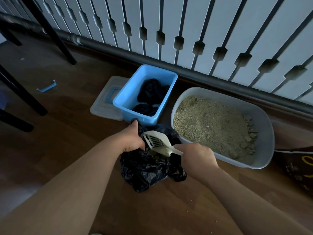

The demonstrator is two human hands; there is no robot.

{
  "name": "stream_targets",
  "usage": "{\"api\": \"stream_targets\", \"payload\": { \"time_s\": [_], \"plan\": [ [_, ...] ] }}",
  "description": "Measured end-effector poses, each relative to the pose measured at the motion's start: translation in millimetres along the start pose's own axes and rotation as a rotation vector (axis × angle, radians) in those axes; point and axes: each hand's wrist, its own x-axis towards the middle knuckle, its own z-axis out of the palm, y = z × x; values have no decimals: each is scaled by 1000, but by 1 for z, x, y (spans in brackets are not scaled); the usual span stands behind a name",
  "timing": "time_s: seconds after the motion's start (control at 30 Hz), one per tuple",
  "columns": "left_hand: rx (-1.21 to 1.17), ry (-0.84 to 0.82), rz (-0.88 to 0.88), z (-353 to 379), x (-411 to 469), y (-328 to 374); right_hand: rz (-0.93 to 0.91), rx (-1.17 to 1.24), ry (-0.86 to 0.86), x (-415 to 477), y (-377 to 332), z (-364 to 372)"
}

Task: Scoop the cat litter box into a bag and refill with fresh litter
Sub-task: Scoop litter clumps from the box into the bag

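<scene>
Just left of the litter box [264, 116], my right hand [196, 155] grips the scoop [156, 141] over the black bag [149, 168], which my left hand [132, 138] pinches open; right hand nearer the box.

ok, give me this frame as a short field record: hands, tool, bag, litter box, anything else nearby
left hand: left hand grips the rim of the crumpled black plastic bag, holding it open
right hand: right hand holds the handle of the white slotted plastic scoop
scoop: tilted over the bag's mouth
litter box: grey oval plastic litter box, right of the bag, filled with tan litter, clumps along its right side
bin: open light blue plastic bin behind the bag, black bags inside
lid: translucent lid flat on the floor, left of the bin
</scene>
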Motion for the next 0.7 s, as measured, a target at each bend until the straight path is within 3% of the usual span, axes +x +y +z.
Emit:
{"api": "stream_targets", "payload": {
  "time_s": [0.17,0.37,0.57,0.7],
  "plan": [
    [-17,10,24,2,7,14,149,466,41,6,37,-18],
    [-119,64,122,12,23,37,368,679,209,19,79,-29],
    [-102,40,162,28,42,57,453,371,305,37,94,-26],
    [-67,-31,147,35,52,64,459,21,290,69,101,-29]
  ]
}}
